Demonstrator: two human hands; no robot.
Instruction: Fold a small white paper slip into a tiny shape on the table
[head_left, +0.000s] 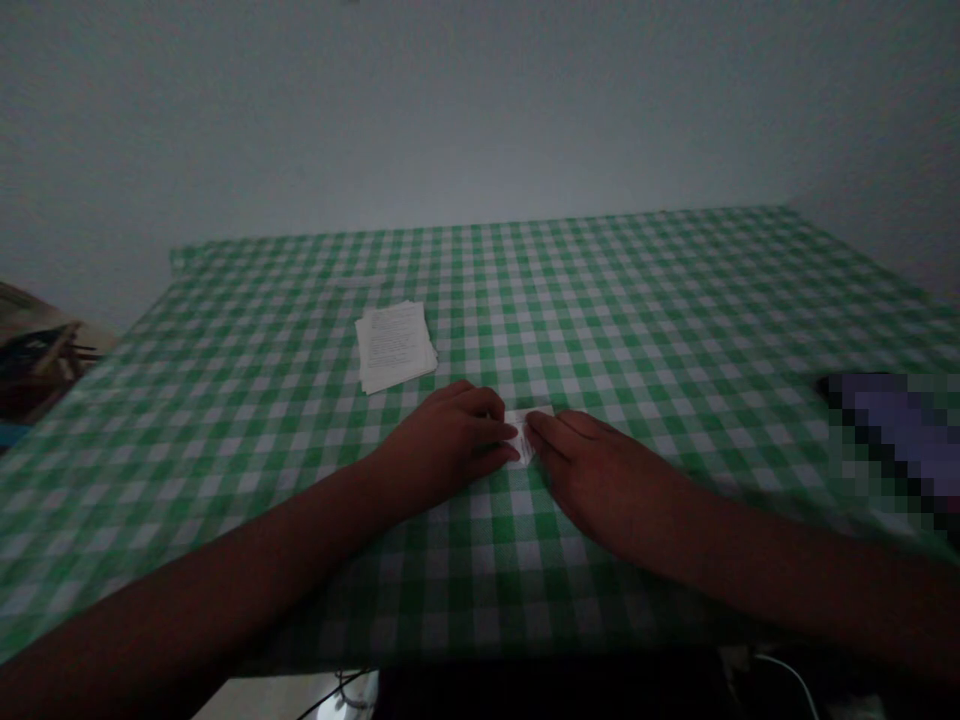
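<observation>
A small folded white paper (pixel 527 432) lies on the green-and-white checked tablecloth (pixel 637 300) near the front middle. My left hand (pixel 450 440) rests on its left side with fingers curled and pressed down on it. From the right, my right hand (pixel 592 470) presses its fingertips together on the paper's right edge. Most of the paper is hidden under both hands.
A stack of white printed sheets (pixel 395 345) lies behind my left hand. A blurred dark and purple object (pixel 896 430) sits at the table's right edge. Clutter (pixel 37 350) shows past the left edge. A plain wall stands behind the table.
</observation>
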